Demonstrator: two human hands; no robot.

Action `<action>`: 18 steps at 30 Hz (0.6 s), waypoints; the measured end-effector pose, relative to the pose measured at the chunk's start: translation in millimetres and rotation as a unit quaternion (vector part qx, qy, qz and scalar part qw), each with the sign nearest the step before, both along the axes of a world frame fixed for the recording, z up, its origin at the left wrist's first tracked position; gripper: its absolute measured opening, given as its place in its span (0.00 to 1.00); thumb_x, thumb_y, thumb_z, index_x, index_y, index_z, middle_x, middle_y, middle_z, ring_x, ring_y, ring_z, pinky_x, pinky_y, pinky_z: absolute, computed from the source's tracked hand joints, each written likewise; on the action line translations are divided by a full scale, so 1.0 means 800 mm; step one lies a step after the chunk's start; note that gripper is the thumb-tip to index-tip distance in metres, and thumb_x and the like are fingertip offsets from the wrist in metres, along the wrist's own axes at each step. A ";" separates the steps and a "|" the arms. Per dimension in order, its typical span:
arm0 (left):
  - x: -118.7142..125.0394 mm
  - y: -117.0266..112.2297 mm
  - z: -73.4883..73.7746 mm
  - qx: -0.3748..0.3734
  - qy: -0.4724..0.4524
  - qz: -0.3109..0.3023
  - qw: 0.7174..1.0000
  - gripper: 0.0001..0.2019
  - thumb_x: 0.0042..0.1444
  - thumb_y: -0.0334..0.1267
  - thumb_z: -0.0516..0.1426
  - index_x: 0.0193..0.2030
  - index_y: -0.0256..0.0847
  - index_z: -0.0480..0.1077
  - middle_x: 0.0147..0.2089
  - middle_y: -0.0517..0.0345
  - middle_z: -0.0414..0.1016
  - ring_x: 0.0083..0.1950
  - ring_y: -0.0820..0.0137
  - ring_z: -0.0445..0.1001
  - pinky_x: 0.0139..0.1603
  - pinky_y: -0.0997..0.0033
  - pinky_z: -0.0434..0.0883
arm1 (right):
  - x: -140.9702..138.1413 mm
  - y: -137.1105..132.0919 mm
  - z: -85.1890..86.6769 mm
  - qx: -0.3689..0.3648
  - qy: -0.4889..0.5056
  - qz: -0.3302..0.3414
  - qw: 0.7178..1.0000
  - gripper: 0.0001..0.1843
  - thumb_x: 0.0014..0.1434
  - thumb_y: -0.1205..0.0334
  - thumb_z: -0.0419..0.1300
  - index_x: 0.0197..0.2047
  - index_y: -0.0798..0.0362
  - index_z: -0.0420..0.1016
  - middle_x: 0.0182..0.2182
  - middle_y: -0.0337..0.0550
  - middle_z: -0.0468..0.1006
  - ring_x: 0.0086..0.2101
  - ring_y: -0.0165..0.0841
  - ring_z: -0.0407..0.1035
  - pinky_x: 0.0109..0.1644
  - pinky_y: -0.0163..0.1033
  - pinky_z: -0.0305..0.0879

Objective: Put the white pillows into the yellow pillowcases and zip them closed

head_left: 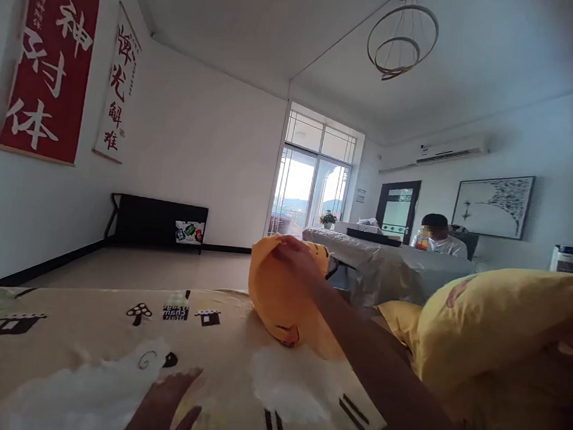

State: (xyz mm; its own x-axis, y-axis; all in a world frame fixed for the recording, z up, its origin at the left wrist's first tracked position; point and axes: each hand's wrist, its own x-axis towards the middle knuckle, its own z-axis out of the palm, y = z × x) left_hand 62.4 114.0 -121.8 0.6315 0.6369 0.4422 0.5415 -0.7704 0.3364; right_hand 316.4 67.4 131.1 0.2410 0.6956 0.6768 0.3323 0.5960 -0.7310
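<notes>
Clasping the orange cloth (pixel 269 297) by its top, the right hand (pixel 297 256) is at the patterned sheet's (pixel 100 332) far edge, cloth sloping down toward it, the left hand (pixel 166 395), fingers loosely spread, over its near part.

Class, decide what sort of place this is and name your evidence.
Probably a living room or similar indoor room: a red calligraphy scroll hangs on one wall, an air conditioner is mounted on another, and patterned cloth lies in front.

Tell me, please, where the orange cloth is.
In the head view, the orange cloth is near the middle, held by the right hand, below the window.
</notes>
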 end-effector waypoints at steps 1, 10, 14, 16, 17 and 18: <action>-0.008 -0.007 0.011 0.022 -0.088 0.003 0.996 0.29 0.58 0.46 0.50 0.66 0.48 0.52 0.65 0.51 0.61 0.63 0.60 0.63 0.59 0.57 0.66 | -0.026 -0.013 -0.027 -0.026 -0.050 0.033 0.998 0.07 0.49 0.59 0.60 0.33 0.52 0.73 0.33 0.39 0.77 0.37 0.32 0.70 0.43 0.38 0.66; -0.028 -0.037 0.057 -0.018 -0.019 -0.017 1.000 0.15 0.58 0.39 0.47 0.38 0.49 0.75 0.36 0.59 0.79 0.38 0.67 0.75 0.43 0.68 0.70 | -0.095 -0.099 -0.217 -0.186 -0.269 0.043 0.944 0.24 0.55 0.60 0.58 0.56 0.44 0.66 0.36 0.37 0.80 0.35 0.31 0.72 0.43 0.37 0.65; -0.055 -0.020 0.063 -0.028 -0.147 0.079 0.986 0.15 0.55 0.48 0.51 0.41 0.48 0.76 0.40 0.59 0.79 0.42 0.66 0.75 0.43 0.71 0.70 | -0.022 -0.071 -0.269 -0.184 -0.147 -0.097 0.967 0.21 0.57 0.50 0.54 0.52 0.50 0.67 0.40 0.45 0.78 0.38 0.35 0.72 0.42 0.40 0.65; -0.063 -0.010 0.064 -0.085 -0.220 0.132 0.963 0.17 0.51 0.52 0.54 0.39 0.45 0.77 0.39 0.58 0.80 0.43 0.62 0.76 0.40 0.71 0.72 | 0.004 -0.052 -0.301 -0.218 -0.133 -0.042 0.966 0.24 0.57 0.46 0.52 0.53 0.50 0.66 0.41 0.46 0.78 0.37 0.34 0.72 0.41 0.40 0.66; -0.066 -0.006 0.064 -0.125 -0.246 0.156 0.948 0.19 0.48 0.53 0.56 0.38 0.42 0.77 0.38 0.56 0.80 0.43 0.60 0.76 0.39 0.70 0.72 | 0.011 -0.044 -0.316 -0.228 -0.134 -0.016 0.964 0.26 0.57 0.44 0.52 0.53 0.49 0.66 0.40 0.44 0.78 0.36 0.33 0.72 0.39 0.39 0.67; -0.069 -0.002 0.064 -0.170 -0.269 0.181 0.931 0.21 0.47 0.55 0.56 0.37 0.39 0.77 0.36 0.54 0.80 0.43 0.57 0.76 0.37 0.69 0.73 | 0.015 -0.038 -0.331 -0.228 -0.139 -0.002 0.964 0.26 0.55 0.44 0.54 0.53 0.48 0.67 0.39 0.42 0.78 0.35 0.32 0.71 0.38 0.38 0.67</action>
State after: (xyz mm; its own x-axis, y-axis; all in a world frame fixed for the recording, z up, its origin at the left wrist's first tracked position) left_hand 7.2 112.6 -70.7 0.0950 0.9259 0.3656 0.4276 -0.3696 0.8250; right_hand 328.3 37.1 -133.3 0.0973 0.9359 0.3386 0.5541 0.2317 -0.7996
